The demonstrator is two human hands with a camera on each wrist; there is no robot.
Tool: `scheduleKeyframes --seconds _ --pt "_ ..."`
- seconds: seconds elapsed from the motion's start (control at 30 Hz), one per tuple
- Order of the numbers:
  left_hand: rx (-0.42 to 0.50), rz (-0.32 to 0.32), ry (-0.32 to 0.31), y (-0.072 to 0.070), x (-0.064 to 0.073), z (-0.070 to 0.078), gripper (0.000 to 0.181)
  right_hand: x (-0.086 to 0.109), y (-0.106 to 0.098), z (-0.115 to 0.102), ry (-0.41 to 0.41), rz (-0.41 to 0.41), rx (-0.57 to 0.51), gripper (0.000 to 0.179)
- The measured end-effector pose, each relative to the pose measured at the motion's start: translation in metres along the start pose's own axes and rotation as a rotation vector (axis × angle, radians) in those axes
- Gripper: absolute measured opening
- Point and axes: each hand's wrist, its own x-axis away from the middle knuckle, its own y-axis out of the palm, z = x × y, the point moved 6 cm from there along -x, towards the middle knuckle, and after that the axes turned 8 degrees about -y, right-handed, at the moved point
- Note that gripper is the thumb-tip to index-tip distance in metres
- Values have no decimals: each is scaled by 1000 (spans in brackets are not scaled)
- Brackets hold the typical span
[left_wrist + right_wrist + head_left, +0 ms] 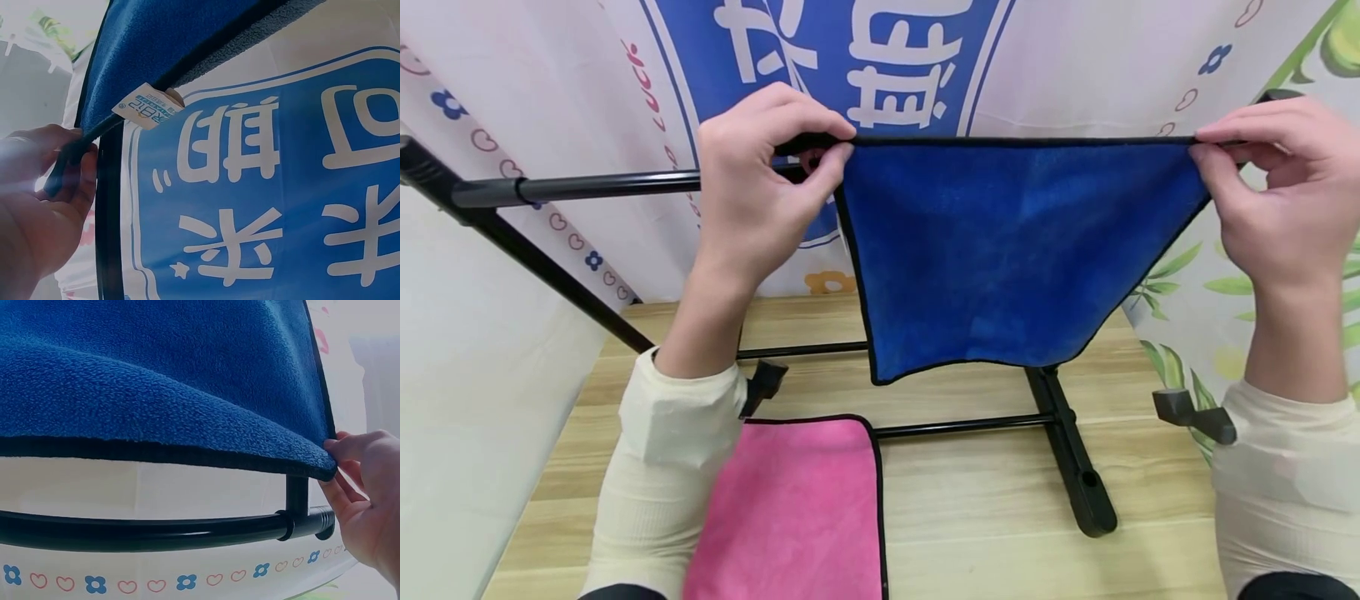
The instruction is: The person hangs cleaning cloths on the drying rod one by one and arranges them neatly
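Twice pinched along the top of a blue cloth (1000, 250), by left hand (760, 175) at one corner and right hand (1292, 179) at the other, thumb against fingers. Hanging before a black rack (610, 185), above a wooden tabletop (977, 508) (with a pink cloth (805, 508) lying on it).

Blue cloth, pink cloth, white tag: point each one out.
Blue cloth (1000, 250), head view: middle of its hanging face.
Pink cloth (805, 508), head view: middle of its visible face.
White tag (145, 107), left wrist view: its printed face.
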Motion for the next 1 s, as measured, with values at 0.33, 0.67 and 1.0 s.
scheduleKeyframes --seconds 0.33,0.67,1.0 --pt "-110 -37 -8 2 -5 -6 19 -8 7 -2 -15 29 66 11" --pt "-128 -32 -98 3 -11 -13 15 -15 11 0 -62 -17 188 15" --pt "-194 -20 -173 5 -16 -16 17 -25 16 5 -118 -31 339 25"
